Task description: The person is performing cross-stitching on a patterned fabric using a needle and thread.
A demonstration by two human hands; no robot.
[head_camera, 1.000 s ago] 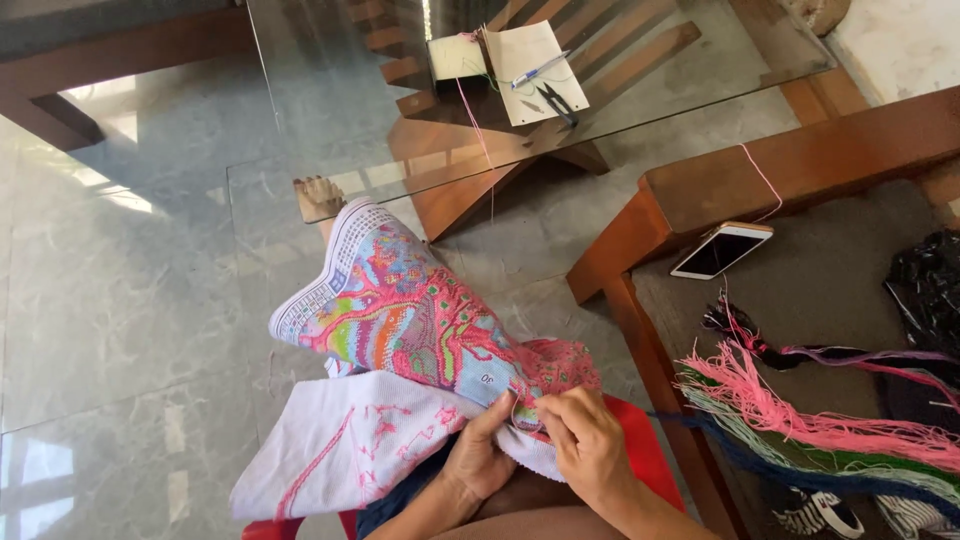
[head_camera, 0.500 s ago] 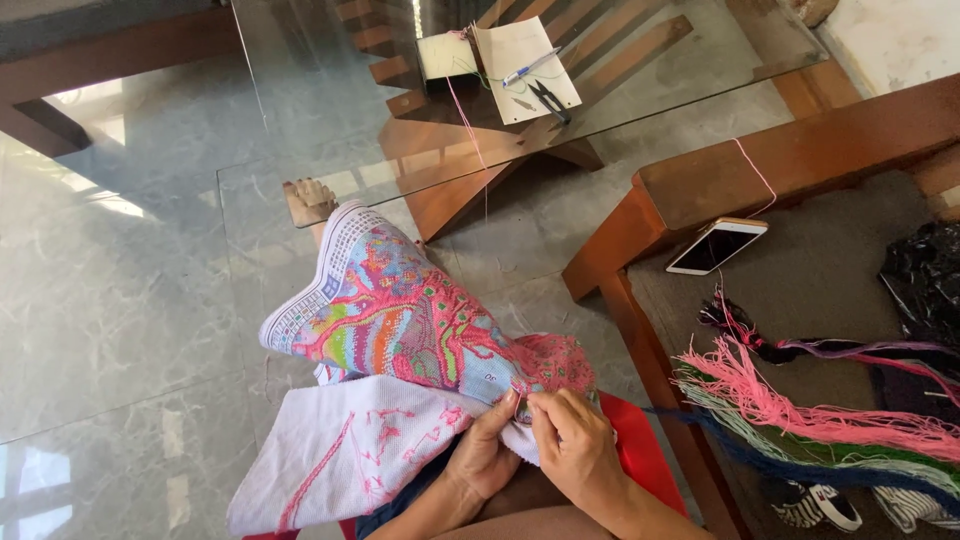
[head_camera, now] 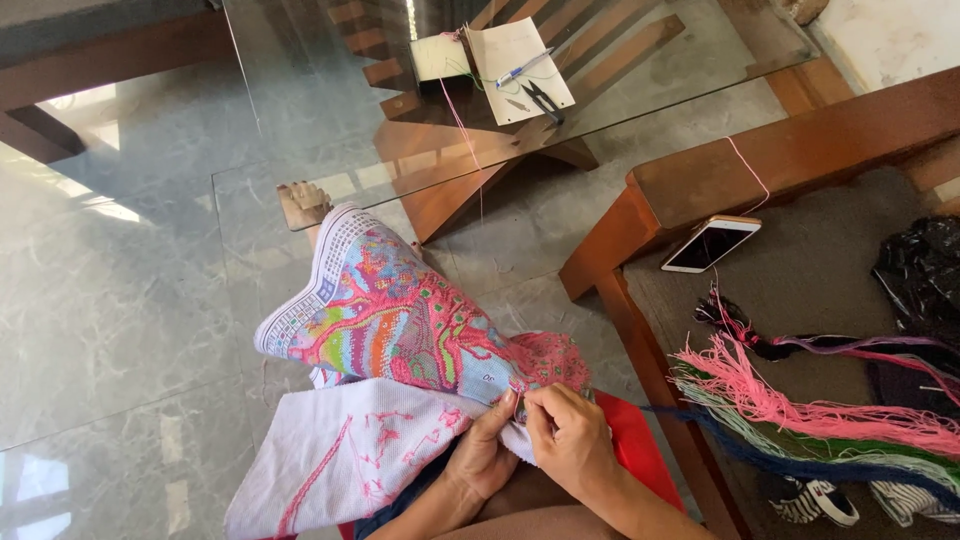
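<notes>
**Stitching at the cloth edge**

Right now, head view: your right hand [head_camera: 570,440] is closed in a pinch at the embroidered cloth [head_camera: 400,335] on your lap; your left hand [head_camera: 485,455] grips the cloth edge. Keep the fabric taut and pull gently. Needle is too small to make out; thread bundle [head_camera: 800,410] runs past the frame.

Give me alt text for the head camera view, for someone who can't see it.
Seen from above, a person's left hand and right hand pinch the edge of a colourful cross-stitch fabric draped over their lap. To the right, a phone and bundles of embroidery thread lie on a wooden seat; small scissors rest on a glass table ahead.
</notes>
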